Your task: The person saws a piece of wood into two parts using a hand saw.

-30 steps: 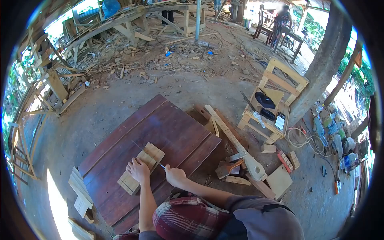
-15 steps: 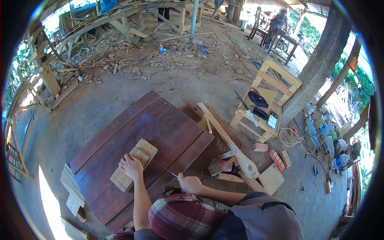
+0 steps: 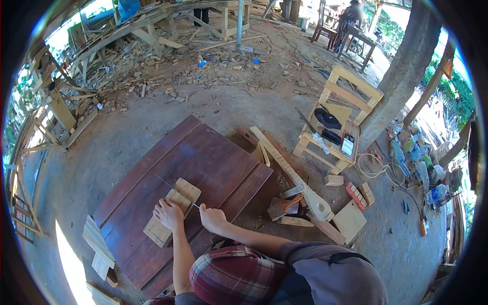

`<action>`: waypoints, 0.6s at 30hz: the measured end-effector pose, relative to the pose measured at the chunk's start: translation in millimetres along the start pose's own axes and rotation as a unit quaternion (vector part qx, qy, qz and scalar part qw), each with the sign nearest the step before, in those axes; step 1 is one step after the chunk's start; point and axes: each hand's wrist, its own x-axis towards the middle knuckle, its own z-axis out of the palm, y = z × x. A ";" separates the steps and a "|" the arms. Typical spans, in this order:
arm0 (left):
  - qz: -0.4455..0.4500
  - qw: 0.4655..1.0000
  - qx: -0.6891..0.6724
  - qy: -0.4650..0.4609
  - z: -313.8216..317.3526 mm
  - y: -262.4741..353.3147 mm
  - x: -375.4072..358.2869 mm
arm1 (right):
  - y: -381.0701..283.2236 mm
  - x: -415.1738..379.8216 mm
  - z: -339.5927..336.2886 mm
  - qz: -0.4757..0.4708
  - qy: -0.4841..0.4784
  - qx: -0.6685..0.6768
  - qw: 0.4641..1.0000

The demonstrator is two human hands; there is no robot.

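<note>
A pale wooden block (image 3: 184, 191) with a dark line across its lower end lies on a reddish-brown wooden panel (image 3: 213, 157). My left hand (image 3: 169, 214) presses down on the block and grips it, the fingers over its top and left edge. In my closed right hand (image 3: 213, 219), just right of the block, is the end of a thin-bladed saw (image 3: 196, 205). Its narrow blade crosses the block, and the far end sticks out past the upper left side. The blade shows nearly edge-on, so its teeth cannot be made out.
Right of the panel lie a long wooden piece with a rounded end (image 3: 317, 206), a handsaw (image 3: 284, 207) and a red power strip (image 3: 356, 195). A small wooden chair (image 3: 351, 127) holds a cap and a phone. Wood strips (image 3: 96, 244) lie left. A person (image 3: 351, 23) is far back.
My right hand has moved up and left, toward the block, pushing the saw so that its blade now reaches beyond the far side. My left hand stays on the block.
</note>
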 end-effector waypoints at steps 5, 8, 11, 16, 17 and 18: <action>0.006 1.000 0.003 0.013 0.1 0.2 -1.6 | 15.7 -33.5 -17.3 -0.022 -0.037 -0.021 0.999; 0.003 1.000 0.001 0.020 4.7 -1.6 -1.4 | 34.6 -65.6 -26.2 -0.019 -0.064 -0.005 0.998; -0.001 1.000 0.004 0.008 2.4 -0.2 -0.8 | 53.2 -96.7 -31.2 -0.001 -0.065 0.021 0.998; 0.044 0.998 0.035 -0.010 20.4 -11.3 0.9 | 51.1 -101.7 -31.9 0.025 -0.069 0.016 0.997; 0.056 0.997 0.049 -0.009 24.3 -17.0 3.4 | 50.3 -100.8 -27.9 0.032 -0.067 0.019 0.997; 0.058 0.997 0.044 -0.021 26.3 -21.1 5.5 | 50.6 -101.0 -21.7 0.034 -0.065 0.022 0.997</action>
